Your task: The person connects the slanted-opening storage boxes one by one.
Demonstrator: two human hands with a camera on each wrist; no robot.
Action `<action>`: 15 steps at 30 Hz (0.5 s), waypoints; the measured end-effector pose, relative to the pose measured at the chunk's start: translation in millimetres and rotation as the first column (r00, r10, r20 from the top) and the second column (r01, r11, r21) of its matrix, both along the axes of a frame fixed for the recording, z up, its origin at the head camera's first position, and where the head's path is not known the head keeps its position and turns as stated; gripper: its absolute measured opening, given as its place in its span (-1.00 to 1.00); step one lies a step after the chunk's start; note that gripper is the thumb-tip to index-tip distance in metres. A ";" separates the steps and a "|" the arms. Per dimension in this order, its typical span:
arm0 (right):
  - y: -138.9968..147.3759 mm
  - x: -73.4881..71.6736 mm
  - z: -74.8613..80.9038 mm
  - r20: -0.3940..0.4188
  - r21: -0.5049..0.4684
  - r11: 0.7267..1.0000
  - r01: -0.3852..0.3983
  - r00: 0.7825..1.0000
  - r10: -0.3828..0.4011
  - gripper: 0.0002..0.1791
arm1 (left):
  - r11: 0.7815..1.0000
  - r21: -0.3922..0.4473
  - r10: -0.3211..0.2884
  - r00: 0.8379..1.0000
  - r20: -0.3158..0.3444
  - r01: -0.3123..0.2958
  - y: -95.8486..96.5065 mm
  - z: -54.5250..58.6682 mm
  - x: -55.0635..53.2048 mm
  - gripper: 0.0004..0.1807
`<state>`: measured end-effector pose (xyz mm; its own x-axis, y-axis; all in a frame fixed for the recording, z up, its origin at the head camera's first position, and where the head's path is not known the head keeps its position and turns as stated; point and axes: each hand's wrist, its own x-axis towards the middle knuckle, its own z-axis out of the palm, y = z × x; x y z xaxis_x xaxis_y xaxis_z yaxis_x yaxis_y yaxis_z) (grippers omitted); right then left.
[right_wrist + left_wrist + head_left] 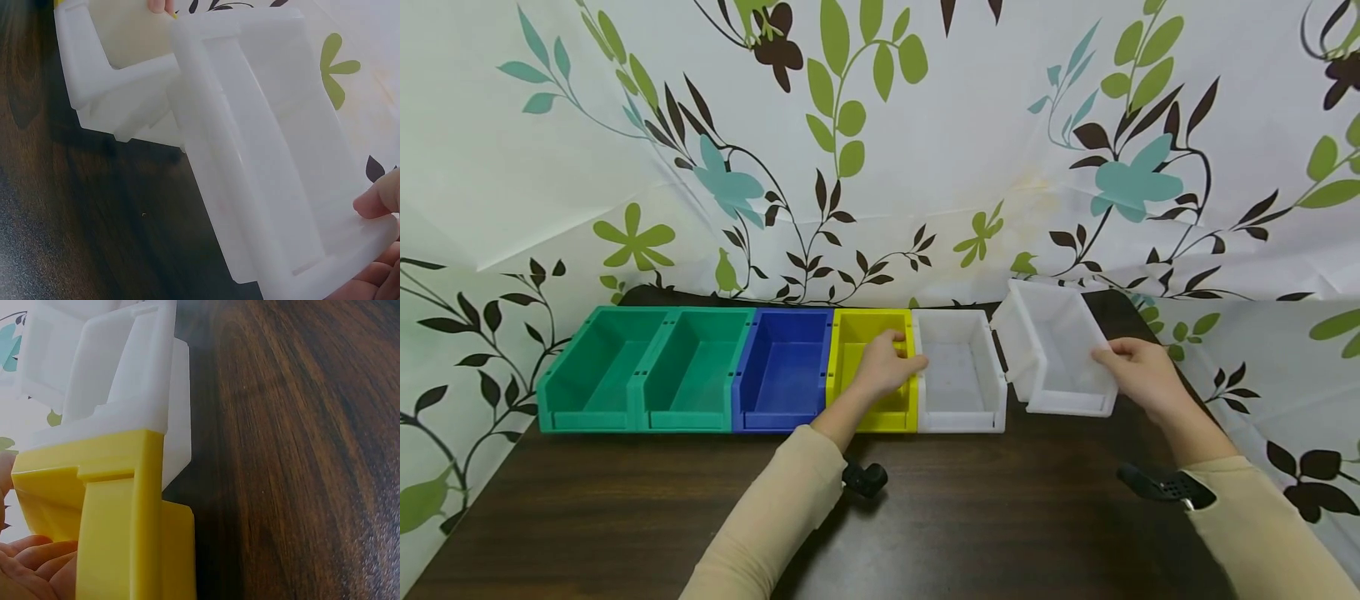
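Observation:
My right hand grips the right side wall of a translucent white plastic bin, thumb inside and fingers under the outside. That bin is tilted and raised above the table beside the end of a row of bins. My left hand holds the shared wall between the yellow bin and the second white bin. Its fingers reach inside the yellow bin, while the thumb goes over the wall toward the white one.
A blue bin and two green bins, the nearer green bin and the end green bin, continue the row leftward. All stand on a dark wooden table. A leaf-patterned cloth hangs right behind them.

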<state>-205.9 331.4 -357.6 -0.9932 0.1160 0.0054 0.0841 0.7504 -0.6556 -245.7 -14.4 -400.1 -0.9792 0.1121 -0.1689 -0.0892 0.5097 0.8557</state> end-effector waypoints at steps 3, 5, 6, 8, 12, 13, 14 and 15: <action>0.0 -0.2 -0.4 -0.001 -0.002 1.000 -0.005 1.000 0.005 -0.42 | 1.000 -0.002 0.000 1.000 -0.003 -0.001 0.6 -0.8 0.1 -0.30; 0.2 -0.6 0.2 0.001 -0.004 1.000 -0.010 1.000 0.010 -0.42 | 1.000 -0.002 0.000 1.000 -0.002 0.000 0.8 -0.4 0.5 -0.30; 0.3 -1.1 0.6 0.004 -0.004 1.000 -0.012 1.000 0.012 -0.42 | 1.000 -0.001 0.000 1.000 0.000 0.000 0.9 -0.2 0.6 -0.30; -0.1 -2.0 2.4 0.009 -0.003 1.000 -0.016 1.000 0.017 -0.42 | 1.000 -0.001 0.001 1.000 0.004 -0.001 1.0 0.3 0.7 -0.30; -2.5 -3.4 7.3 0.012 0.014 1.000 -0.020 1.000 0.020 -0.42 | 1.000 -0.003 0.003 1.000 0.004 -0.003 1.0 1.0 0.5 -0.30; -2.9 -3.3 8.6 0.009 0.022 1.000 -0.021 1.000 0.021 -0.43 | 1.000 -0.005 0.004 1.000 0.003 -0.004 1.1 1.0 0.3 -0.30; -3.3 -3.2 10.0 0.007 0.031 0.999 -0.023 1.000 0.022 -0.43 | 1.000 -0.005 0.003 1.000 0.001 -0.003 1.4 0.8 0.1 -0.30; -3.7 -3.1 11.3 0.006 0.036 0.999 -0.027 1.000 0.026 -0.43 | 1.000 -0.006 0.004 1.000 0.001 -0.004 1.4 1.0 0.3 -0.30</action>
